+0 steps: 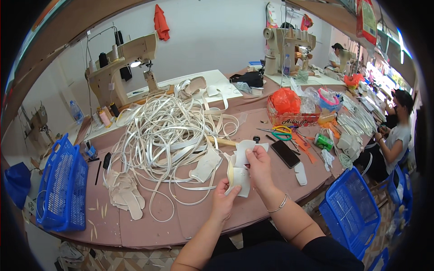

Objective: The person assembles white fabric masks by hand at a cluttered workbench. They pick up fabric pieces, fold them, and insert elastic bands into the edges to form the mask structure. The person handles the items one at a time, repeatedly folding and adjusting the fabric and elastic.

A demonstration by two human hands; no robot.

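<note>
The right grip (261, 169) pinches the upper part of the white material (240, 180) between thumb and fingers, and the left grip (224, 198) is closed on its lower left edge, thumb on the near face. The material is held up off the counter (199, 223), in front of the person, with a cream edge (231, 173) showing along its left side. The fingers cover the join, so I can't fairly say whether this is one folded piece or two together.

Judging by the hold, the step in hand is separating or lining up these layers. To do it well, pinch close to the edge with flat finger pads, so the material is not creased, and let both thumbs work evenly; a hard tug from one side could skew or stretch it.

Just left of the hands lies a loose pale piece (206, 165), against the big tangle of straps (158, 131); lift the work clear of those loops, which could snag a corner. A wooden stick (222, 141) lies just behind. To the right, the phone (285, 154) and scissors (283, 132) sit near enough to knock, so turn the elbow in. The stack of beige pieces (124, 194) is well apart, on the left.
</note>
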